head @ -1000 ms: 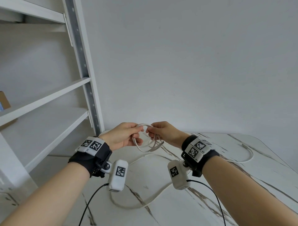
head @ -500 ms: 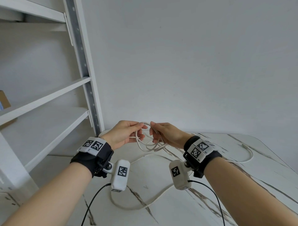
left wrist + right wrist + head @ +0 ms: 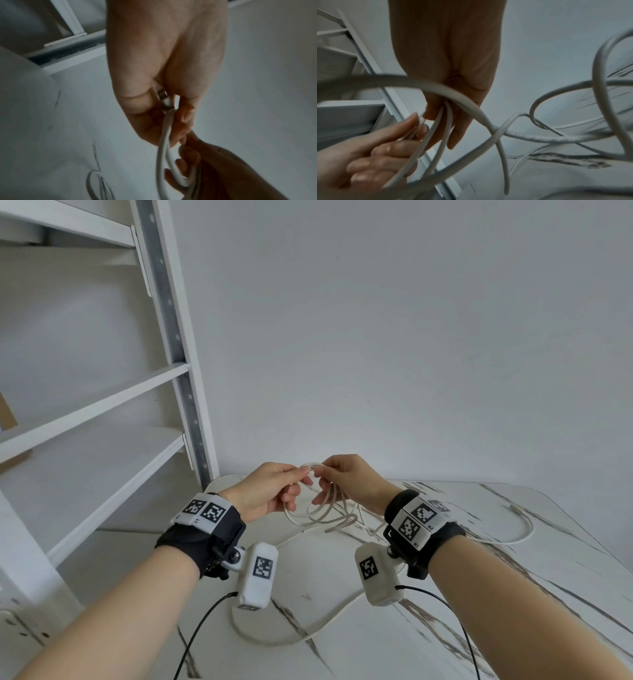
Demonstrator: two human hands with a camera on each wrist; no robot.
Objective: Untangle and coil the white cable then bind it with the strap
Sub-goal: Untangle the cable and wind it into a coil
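Both hands hold several loops of the white cable in the air above the marble table. My left hand pinches the loops at their top, with a metal plug tucked between its fingers. My right hand grips the same loops from the other side, the fingertips of the two hands almost touching. The rest of the cable trails down and lies in a long curve on the table, running off to the right. No strap is visible in any view.
A white shelving unit with a grey metal upright stands at the left, close to the table's far left corner. A plain white wall is behind. Thin black wires hang from the wrist cameras over the table's near side.
The hands have risen slightly and come closer together at the top of the loops. The hanging loops have shifted and grown a little longer below the hands.
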